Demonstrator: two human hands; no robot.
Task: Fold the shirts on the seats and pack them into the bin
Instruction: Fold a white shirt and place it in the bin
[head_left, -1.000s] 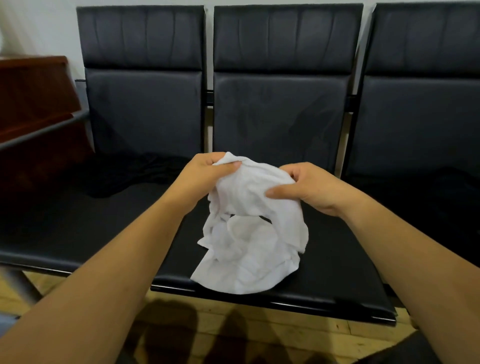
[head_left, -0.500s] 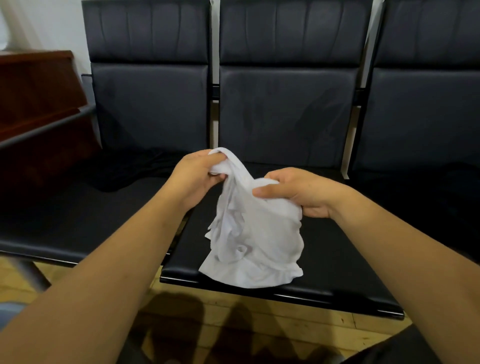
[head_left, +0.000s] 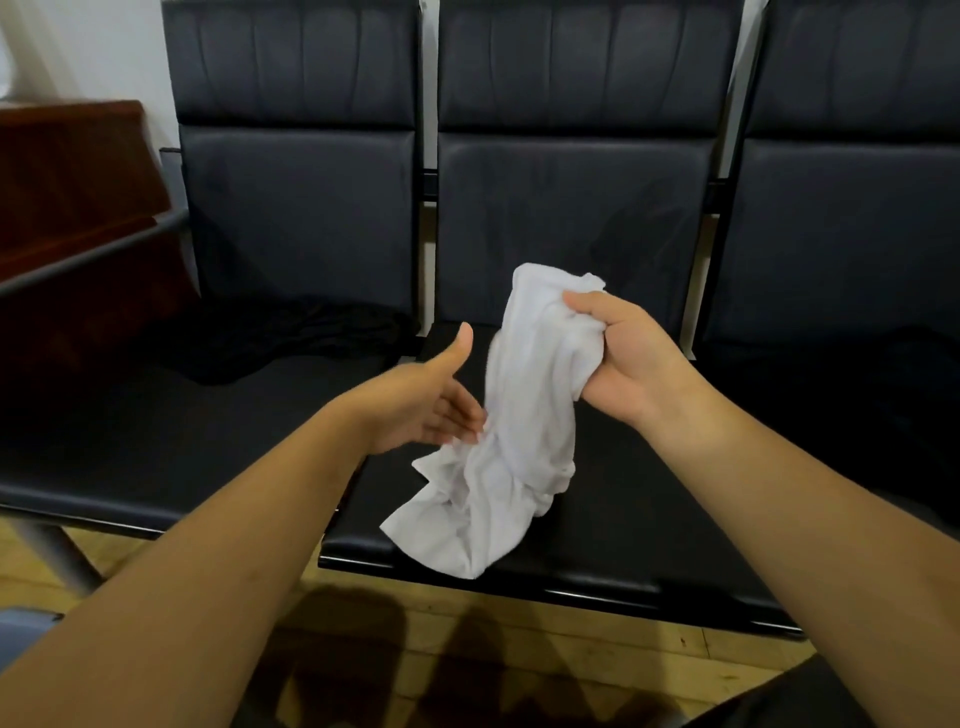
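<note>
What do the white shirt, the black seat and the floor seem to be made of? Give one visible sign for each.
The white shirt looks like soft cloth, perhaps cotton, matt: it hangs limp in fine creases. The black seat looks like leather or imitation, faintly shiny: smooth padded panels with seams. The floor looks like wood, slightly glossy: yellow-brown boards with joints.

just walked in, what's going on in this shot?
A person is working at a row of black seats. The right hand grips the bunched top of a white shirt and holds it up, while the shirt's lower end trails on the middle seat. The left hand is open, fingers straight, with its fingertips at the cloth lower down. The shirt is crumpled, not yet folded. A dark garment lies on the left seat.
</note>
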